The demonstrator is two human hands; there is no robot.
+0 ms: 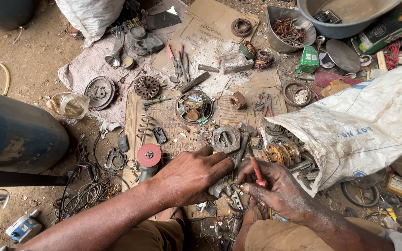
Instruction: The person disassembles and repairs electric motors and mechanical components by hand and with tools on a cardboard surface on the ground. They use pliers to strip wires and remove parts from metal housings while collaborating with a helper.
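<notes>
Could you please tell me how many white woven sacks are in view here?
2. One large white woven sack lies at the right, its mouth open beside the right hand; another white woven sack sits at the top left. Others may lie out of view.

- One view only, from the head, looking steeply down at the ground.
- It sits close over the left hand [189, 176] and right hand [275, 188], low at 6 o'clock.
- Farther ground runs to 12 o'clock; a white sack [364, 125] fills 3 o'clock.
</notes>
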